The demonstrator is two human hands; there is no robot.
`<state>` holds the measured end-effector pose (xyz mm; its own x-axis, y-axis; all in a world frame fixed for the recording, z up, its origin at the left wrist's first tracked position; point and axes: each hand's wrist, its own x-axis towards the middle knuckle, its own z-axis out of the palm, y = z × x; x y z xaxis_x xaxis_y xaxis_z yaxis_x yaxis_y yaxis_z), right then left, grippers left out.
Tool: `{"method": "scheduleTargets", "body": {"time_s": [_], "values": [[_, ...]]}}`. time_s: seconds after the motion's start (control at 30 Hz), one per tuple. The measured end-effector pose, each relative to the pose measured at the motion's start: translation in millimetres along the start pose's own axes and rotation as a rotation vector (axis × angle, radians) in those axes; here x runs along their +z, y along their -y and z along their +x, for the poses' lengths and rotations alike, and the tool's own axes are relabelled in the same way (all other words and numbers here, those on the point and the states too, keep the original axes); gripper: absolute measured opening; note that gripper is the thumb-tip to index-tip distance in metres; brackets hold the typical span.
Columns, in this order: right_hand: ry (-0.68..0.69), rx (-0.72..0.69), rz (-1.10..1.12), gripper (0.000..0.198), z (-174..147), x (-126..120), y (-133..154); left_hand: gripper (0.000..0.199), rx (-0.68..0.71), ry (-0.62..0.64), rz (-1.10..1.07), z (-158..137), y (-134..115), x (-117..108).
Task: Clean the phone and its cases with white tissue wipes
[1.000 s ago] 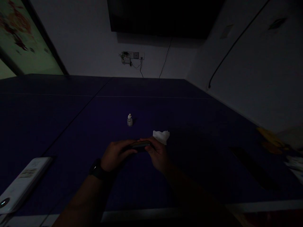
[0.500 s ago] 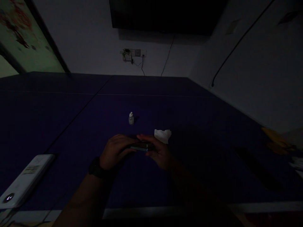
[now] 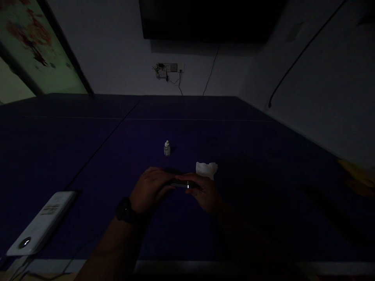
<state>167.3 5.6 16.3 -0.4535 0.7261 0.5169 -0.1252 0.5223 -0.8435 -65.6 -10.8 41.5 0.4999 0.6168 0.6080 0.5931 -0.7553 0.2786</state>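
Note:
Between my two hands is a thin, dark, flat object (image 3: 179, 185) with a shiny edge; it looks like a phone, but the dim light hides its details. My left hand (image 3: 150, 188), with a dark watch on the wrist, grips its left end between thumb and fingers. At the right end, my right hand (image 3: 204, 190) is closed on it in the same way. A crumpled white tissue (image 3: 206, 170) lies just beyond my right hand. Farther off stands a small clear dropper bottle (image 3: 167, 150) with a white cap, upright.
On the dark blue table (image 3: 123, 156), a white power bank (image 3: 43, 222) with cables lies at the left. A long dark object (image 3: 328, 212) lies at the right, near a yellow item (image 3: 356, 171). Wall sockets (image 3: 171, 68) and a dark screen (image 3: 211, 23) are behind.
The whole view has shifted, so everything appears slightly farther right. Both hands keep hold of the dark flat object, which now shows its edge more thinly, with a bright glint.

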Motion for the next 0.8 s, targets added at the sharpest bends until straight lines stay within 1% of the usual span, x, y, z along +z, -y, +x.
{"method": "scheduleTargets", "body": {"time_s": [0.03, 0.1, 0.23, 0.37, 0.43, 0.5, 0.57, 0.6, 0.67, 0.8], "values": [[-0.024, 0.022, 0.012, 0.032, 0.1, -0.1, -1.5, 0.026, -0.033, 0.006, -0.01, -0.3, -2.1, 1.4], [-0.085, 0.052, 0.049, 0.037, -0.1, -0.6, -6.0, 0.025, -0.087, -0.011, -0.065, -0.5, -6.2, 5.1], [-0.19, 0.058, 0.135, 0.06, -0.2, -2.5, -17.3, 0.022, -0.151, -0.069, -0.187, -0.4, -12.4, 14.4], [-0.252, 0.058, 0.204, 0.067, 2.3, -2.5, -25.5, 0.024, -0.242, -0.139, -0.275, -2.8, -14.2, 25.5], [-0.281, 0.063, 0.223, 0.063, 3.2, -1.4, -28.1, 0.025, -0.329, -0.201, -0.357, -4.5, -14.6, 31.3], [-0.307, 0.075, 0.22, 0.049, 2.5, 0.2, -29.7, 0.027, -0.403, -0.268, -0.446, -6.0, -15.9, 36.6], [-0.33, 0.086, 0.2, 0.035, 0.3, 2.2, -29.9, 0.028, -0.43, -0.306, -0.522, -6.6, -18.9, 40.5], [-0.342, 0.086, 0.188, 0.031, -1.1, 3.3, -29.5, 0.028, -0.424, -0.307, -0.547, -6.7, -21.0, 41.6], [-0.364, 0.078, 0.169, 0.031, -3.6, 5.8, -27.3, 0.027, -0.393, -0.276, -0.558, -6.4, -25.6, 42.0], [-0.368, 0.05, 0.142, 0.035, -5.9, 10.1, -20.7, 0.028, -0.347, -0.219, -0.462, -6.4, -32.5, 38.9]]}}
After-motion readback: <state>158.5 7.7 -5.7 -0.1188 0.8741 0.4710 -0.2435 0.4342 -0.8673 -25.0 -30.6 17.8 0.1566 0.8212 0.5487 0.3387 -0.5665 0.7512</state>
